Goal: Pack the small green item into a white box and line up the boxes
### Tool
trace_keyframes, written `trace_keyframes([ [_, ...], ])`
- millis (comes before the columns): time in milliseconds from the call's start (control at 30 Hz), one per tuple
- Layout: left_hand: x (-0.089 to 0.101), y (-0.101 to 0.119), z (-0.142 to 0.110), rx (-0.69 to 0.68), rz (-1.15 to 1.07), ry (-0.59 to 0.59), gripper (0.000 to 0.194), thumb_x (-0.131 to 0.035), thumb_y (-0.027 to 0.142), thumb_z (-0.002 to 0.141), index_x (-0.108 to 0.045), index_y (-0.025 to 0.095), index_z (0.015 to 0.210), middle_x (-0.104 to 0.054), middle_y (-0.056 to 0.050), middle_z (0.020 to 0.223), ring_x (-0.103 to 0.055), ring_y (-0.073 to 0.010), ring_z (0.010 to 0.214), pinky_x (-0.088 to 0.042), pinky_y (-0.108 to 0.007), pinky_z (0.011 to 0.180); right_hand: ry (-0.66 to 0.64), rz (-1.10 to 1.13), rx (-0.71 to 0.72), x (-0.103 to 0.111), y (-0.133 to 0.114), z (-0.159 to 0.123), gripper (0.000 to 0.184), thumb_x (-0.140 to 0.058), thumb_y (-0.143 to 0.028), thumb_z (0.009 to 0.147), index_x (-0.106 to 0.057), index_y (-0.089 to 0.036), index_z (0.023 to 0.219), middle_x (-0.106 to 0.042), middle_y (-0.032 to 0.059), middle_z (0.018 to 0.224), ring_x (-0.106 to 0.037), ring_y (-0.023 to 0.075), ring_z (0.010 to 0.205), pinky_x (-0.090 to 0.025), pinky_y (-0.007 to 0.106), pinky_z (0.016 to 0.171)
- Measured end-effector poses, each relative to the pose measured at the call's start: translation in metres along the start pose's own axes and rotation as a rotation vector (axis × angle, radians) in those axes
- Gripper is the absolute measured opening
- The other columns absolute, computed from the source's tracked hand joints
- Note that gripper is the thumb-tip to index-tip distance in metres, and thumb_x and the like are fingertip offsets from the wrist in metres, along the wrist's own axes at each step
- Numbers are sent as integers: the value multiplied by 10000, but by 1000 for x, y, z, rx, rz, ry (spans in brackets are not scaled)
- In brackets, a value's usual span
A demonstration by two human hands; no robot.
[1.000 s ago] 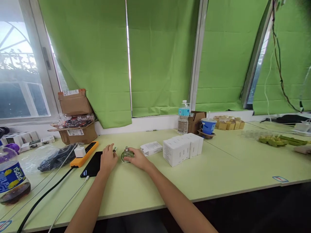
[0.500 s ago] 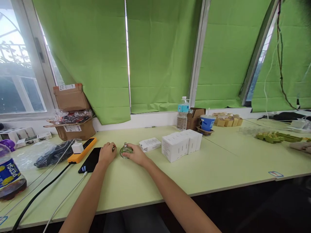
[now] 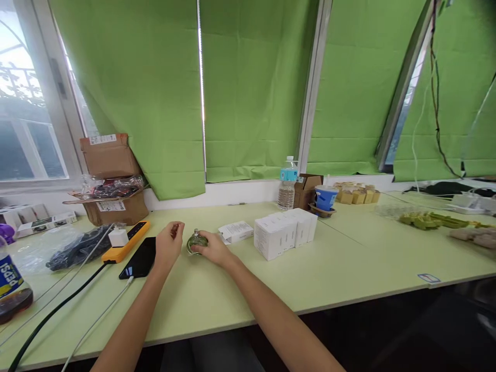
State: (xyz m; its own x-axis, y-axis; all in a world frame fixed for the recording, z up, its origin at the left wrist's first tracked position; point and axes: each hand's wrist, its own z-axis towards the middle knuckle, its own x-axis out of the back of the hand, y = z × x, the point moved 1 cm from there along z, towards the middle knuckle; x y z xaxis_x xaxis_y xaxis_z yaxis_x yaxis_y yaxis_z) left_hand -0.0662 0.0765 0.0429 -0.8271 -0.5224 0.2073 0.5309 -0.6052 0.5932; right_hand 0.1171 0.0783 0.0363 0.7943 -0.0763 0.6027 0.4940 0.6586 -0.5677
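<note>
My right hand (image 3: 214,251) is closed round a small round green glass bottle (image 3: 195,241) that stands on the pale green table (image 3: 217,299). My left hand (image 3: 169,244) is lifted just left of the bottle. Its fingertips are pinched together, and what they hold is too small to make out. A black phone (image 3: 140,259) lies flat directly left of that hand.
An orange power strip (image 3: 130,239) with a white charger (image 3: 117,237) lies beside the phone, with cables running toward me. White boxes (image 3: 284,235), a flat white box (image 3: 235,231), a water bottle (image 3: 287,184) and a blue cup (image 3: 324,198) stand right. A cardboard box (image 3: 112,181) and a Pepsi bottle (image 3: 10,281) are left. Another person's hand (image 3: 475,237) rests at far right.
My left hand went onto a small silvery piece lying beside the bottle, then rose with its fingers pinched; the piece is gone from the table. My right hand stayed on the bottle.
</note>
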Motion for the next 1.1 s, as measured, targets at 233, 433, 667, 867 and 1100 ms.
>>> trace_keyframes([
  [233,-12,20,-4,-35,-355,123,432,-604,533,906,-626,130,1060,-686,-74,951,-657,-162,870,-532,-299,821,-27,-3,52,1,-11,-3,347,-722,-420,792,-672,-206,1061,-668,-16,922,-583,132,836,-396,229,735],
  [433,-15,24,-12,-126,-326,29,300,-639,448,910,-684,188,1054,-686,-29,1018,-635,-135,863,-512,-286,833,-38,7,69,1,-15,-4,337,-715,-356,796,-681,-183,1083,-679,-9,912,-596,130,820,-407,227,732],
  [667,-14,22,-16,-209,-260,-38,221,-645,400,911,-673,184,950,-675,-4,912,-605,-125,789,-478,-288,798,-54,107,86,0,-14,-3,390,-719,-357,792,-693,-179,1138,-695,0,996,-628,157,944,-446,233,818],
  [867,-14,22,-16,-214,-279,-101,243,-599,408,938,-618,171,891,-646,-7,834,-612,-133,796,-485,-282,769,-73,54,-42,1,-7,-2,474,-758,-484,743,-697,-128,1050,-677,18,911,-594,146,821,-408,228,686],
  [1100,-22,17,-14,-178,-267,-148,281,-550,427,956,-508,173,841,-642,-17,819,-637,-139,782,-522,-278,776,-112,6,-42,0,-2,0,411,-724,-498,772,-699,-141,976,-642,-6,830,-551,113,771,-363,215,646],
])
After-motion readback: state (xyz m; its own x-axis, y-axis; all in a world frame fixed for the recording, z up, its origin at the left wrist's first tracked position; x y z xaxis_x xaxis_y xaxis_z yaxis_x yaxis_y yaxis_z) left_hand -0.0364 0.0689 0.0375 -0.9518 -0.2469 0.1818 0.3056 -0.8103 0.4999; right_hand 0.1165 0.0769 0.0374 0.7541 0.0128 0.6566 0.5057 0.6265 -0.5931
